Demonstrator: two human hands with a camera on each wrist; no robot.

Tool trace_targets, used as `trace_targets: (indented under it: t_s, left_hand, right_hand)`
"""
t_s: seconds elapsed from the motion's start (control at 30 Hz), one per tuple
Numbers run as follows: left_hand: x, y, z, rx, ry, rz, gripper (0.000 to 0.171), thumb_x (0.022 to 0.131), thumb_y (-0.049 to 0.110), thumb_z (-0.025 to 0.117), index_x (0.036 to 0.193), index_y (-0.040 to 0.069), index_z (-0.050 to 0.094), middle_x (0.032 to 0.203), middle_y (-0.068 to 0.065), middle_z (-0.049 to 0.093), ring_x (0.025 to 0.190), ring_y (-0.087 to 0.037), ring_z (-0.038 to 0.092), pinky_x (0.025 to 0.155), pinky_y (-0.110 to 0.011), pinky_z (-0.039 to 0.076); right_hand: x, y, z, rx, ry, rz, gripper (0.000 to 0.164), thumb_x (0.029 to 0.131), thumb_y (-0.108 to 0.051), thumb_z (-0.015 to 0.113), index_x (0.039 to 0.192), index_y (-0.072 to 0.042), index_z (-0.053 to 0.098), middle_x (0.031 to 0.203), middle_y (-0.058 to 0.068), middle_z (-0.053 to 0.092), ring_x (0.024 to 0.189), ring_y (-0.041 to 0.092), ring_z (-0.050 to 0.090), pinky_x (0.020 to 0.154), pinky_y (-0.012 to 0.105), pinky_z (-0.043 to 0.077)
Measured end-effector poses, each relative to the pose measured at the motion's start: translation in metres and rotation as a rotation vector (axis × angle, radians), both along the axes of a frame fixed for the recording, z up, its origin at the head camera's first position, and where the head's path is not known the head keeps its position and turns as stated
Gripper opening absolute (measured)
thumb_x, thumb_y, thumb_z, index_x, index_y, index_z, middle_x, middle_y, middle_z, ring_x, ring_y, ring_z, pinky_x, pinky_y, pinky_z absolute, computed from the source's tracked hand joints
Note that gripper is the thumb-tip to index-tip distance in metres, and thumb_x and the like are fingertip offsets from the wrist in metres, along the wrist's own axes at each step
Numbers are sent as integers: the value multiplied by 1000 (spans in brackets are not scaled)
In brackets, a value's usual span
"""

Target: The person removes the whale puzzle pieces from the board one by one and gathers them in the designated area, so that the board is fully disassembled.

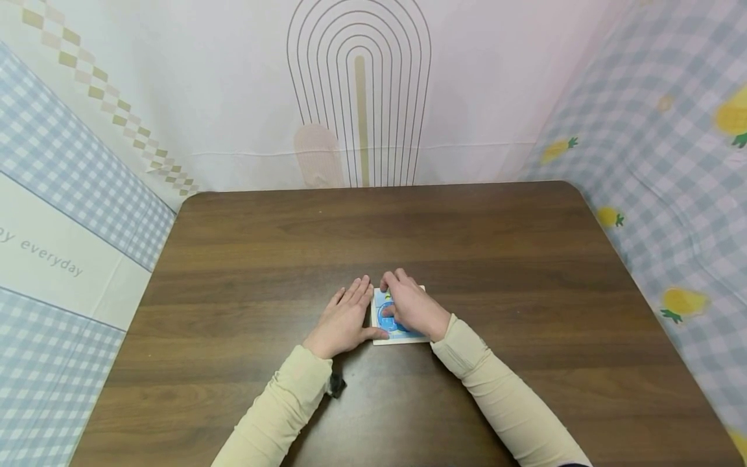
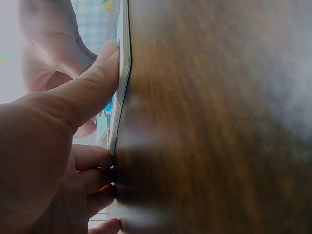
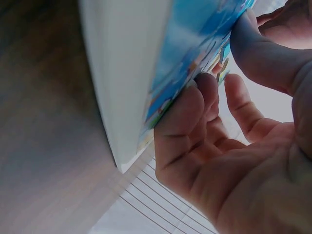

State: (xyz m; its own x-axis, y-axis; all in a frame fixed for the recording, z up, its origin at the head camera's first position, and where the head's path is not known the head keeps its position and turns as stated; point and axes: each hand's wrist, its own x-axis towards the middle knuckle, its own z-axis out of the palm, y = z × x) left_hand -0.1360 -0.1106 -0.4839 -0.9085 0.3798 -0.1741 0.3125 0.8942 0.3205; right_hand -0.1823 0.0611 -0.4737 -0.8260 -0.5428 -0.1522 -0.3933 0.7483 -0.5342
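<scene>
A small square board [image 1: 403, 340] with a white rim and a blue picture lies flat on the brown wooden table [image 1: 373, 233], near its front middle. My left hand [image 1: 344, 318] lies flat on the table just left of the board, its thumb [image 2: 92, 83] pressed against the board's edge [image 2: 124, 73]. My right hand [image 1: 412, 305] rests on top of the board and hides most of the picture. Its bent fingers [image 3: 180, 122] and thumb [image 3: 263, 48] touch the printed face [image 3: 195, 44] with their tips. Whether a loose piece lies under them is hidden.
Patterned cloth walls close in the table: a white one with arch lines [image 1: 358, 91] behind, checked blue ones at left [image 1: 52, 162] and right [image 1: 659, 162]. The table's edges and rounded far corners show. A small black strap [image 1: 336, 386] hangs at my left wrist.
</scene>
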Motion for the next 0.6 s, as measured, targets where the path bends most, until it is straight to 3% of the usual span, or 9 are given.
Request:
trace_targets:
  t_s: [0.2, 0.37, 0.6]
  left_hand:
    - [0, 0, 1, -5, 4, -1, 98, 83, 64, 64, 151, 2, 31, 160, -12, 19, 147, -24, 15, 117, -46, 16]
    - [-1, 1, 1, -13, 6, -4, 98, 83, 64, 63, 151, 2, 31, 160, -11, 19, 147, -23, 15, 117, -46, 16]
    - [1, 1, 0, -17, 2, -3, 99, 83, 65, 62, 152, 3, 30, 160, -11, 18, 148, -24, 14, 117, -47, 16]
  right_hand:
    - [1, 1, 1, -28, 8, 10, 37, 85, -12, 76, 115, -4, 55, 107, 8, 50, 84, 19, 52, 79, 31, 49]
    - [2, 3, 2, -63, -7, 1, 34, 86, -12, 76, 115, -6, 58, 101, 6, 49, 80, 17, 50, 75, 30, 49]
    - [3, 4, 3, -65, 125, 47, 27, 85, -12, 76, 108, -10, 63, 86, -1, 55, 78, 17, 48, 70, 34, 44]
